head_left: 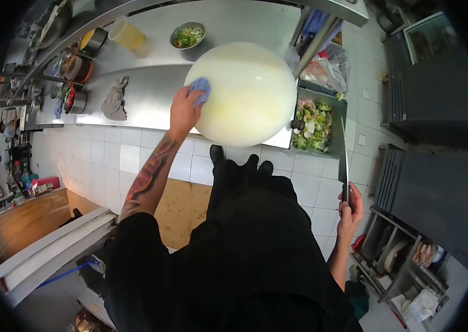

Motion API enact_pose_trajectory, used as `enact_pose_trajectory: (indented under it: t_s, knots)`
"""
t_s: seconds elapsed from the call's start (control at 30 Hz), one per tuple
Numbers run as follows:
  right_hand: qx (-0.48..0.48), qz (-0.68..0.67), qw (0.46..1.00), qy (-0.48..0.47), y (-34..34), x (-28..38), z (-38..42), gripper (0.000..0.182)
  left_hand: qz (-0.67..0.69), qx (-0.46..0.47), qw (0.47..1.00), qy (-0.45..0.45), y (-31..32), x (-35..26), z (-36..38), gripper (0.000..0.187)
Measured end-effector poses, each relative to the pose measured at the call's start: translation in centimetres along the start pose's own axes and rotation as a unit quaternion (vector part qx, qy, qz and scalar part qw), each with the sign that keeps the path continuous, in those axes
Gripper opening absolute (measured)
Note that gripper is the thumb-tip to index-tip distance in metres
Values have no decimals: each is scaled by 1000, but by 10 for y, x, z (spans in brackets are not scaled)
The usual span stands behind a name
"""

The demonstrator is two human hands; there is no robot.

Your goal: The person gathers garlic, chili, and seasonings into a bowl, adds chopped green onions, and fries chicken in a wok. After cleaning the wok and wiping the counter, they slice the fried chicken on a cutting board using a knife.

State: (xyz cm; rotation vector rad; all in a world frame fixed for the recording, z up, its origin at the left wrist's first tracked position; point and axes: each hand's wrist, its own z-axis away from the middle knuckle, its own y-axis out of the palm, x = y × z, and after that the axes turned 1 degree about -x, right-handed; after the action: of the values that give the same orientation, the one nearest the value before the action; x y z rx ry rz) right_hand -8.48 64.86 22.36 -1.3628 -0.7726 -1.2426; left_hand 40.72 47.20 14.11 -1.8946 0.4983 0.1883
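Note:
My left hand [185,110] is closed on a bunched blue cloth [200,90], which rests at the left edge of a large round white cutting board [245,97]. The board lies on the steel counter and its surface looks wet or shiny. Off to the right, my right hand [351,207] grips a knife [344,157] by its dark handle. The long blade points away from me, beside a grey bin [336,130] of vegetable scraps [312,124]. Knife and board are apart.
A steel bowl of chopped greens [188,36] stands behind the board on the counter [151,83]. A grey rag [115,99], a yellowish plastic container [126,35] and several pots are at the left. A shelf post [317,47] rises at the right, near a plastic bag [325,69].

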Motion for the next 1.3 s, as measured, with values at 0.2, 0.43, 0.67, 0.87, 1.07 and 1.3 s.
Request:
enact_pose_trajectory:
  t_s: [0.2,0.43,0.67,0.87,1.07,1.3]
  knots:
    - [-46,-62,997,-13,-37,-12,0,52,272,66,960,-11,46,-152,55,43]
    - [-77,-62,995,-31,-61,-17,5,51,196,-77,978,0,22,-62,-66,42]
    - [-120,-67,990,24,-55,-24,14,51,126,-126,984,-12,142,-99,-75,36]
    - [-134,-118,982,58,-52,-26,10,52,435,-21,898,-68,118,-167,-87,28]
    - [-176,-83,979,64,-71,-34,33,53,155,-87,973,-150,115,-5,-153,23]
    - [-117,-198,955,185,-23,-36,-4,37,437,140,886,-72,110,-230,-63,16]
